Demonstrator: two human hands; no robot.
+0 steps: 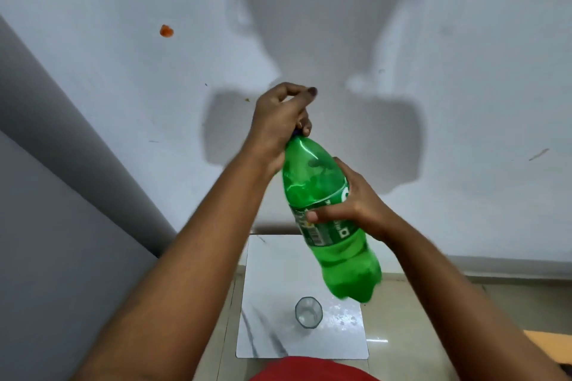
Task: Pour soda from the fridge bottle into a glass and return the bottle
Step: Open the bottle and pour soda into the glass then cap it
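Observation:
A large green soda bottle (322,201) is held up in the air, tilted with its neck toward the upper left. My right hand (349,204) wraps around its labelled middle. My left hand (281,117) is closed over the cap at the top, which is almost fully hidden by the fingers. Below the bottle, a clear glass (308,312) stands upright on a small white marble-patterned table (269,334). The glass looks to have nothing in it.
A pale wall (433,102) with an orange spot (166,31) rises right behind the table. A grey vertical surface (46,195) stands at the left. Beige floor tiles (448,318) surround the table. Red clothing (309,371) shows at the bottom edge.

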